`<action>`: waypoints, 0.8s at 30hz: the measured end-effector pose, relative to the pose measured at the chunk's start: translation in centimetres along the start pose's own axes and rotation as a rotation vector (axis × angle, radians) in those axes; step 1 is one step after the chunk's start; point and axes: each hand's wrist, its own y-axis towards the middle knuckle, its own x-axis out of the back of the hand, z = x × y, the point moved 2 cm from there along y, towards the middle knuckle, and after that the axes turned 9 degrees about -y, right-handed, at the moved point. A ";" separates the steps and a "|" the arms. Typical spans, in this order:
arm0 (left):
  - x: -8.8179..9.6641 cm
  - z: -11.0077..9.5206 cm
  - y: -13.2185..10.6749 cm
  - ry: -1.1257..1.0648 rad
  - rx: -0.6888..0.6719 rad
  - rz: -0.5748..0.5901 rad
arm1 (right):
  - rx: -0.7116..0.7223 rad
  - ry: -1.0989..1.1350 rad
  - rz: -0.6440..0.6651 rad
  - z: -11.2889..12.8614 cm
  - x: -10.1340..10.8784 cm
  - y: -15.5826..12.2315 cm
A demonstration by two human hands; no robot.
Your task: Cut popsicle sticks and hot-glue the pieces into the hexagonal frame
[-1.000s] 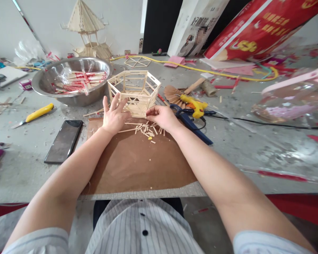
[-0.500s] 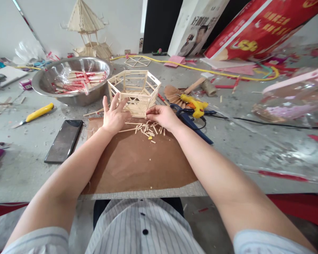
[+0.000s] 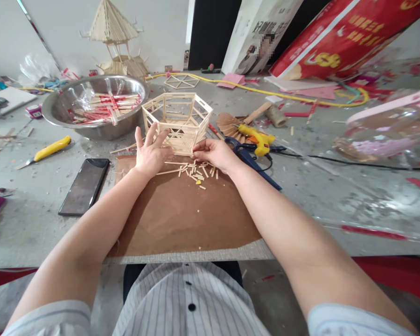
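Observation:
A many-sided frame of thin wooden sticks (image 3: 178, 126) stands at the back edge of a brown sheet (image 3: 192, 214). My left hand (image 3: 151, 151) rests against its front left side, fingers spread. At the front right lower corner, my right hand (image 3: 213, 153) has its thumb and fingertips pinched together, touching the frame; whatever lies between them is too small to make out. Short cut stick pieces (image 3: 198, 172) are heaped on the sheet just in front of the frame, between both hands. A yellow glue gun (image 3: 257, 139) lies to the right of my right hand.
A metal bowl (image 3: 52, 114) of red-and-white stick bundles stands back left. Nearer are a yellow craft knife (image 3: 52, 148) and a phone (image 3: 84, 186). Dark blue-handled pliers or cutters (image 3: 255, 165) lie right. A stick pagoda (image 3: 112, 32) stands behind; a yellow cord (image 3: 287, 92) crosses the back.

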 end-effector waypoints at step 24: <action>0.1 0.0 0.1 -0.015 0.048 0.030 | 0.070 -0.093 -0.029 0.2 -0.3 0.2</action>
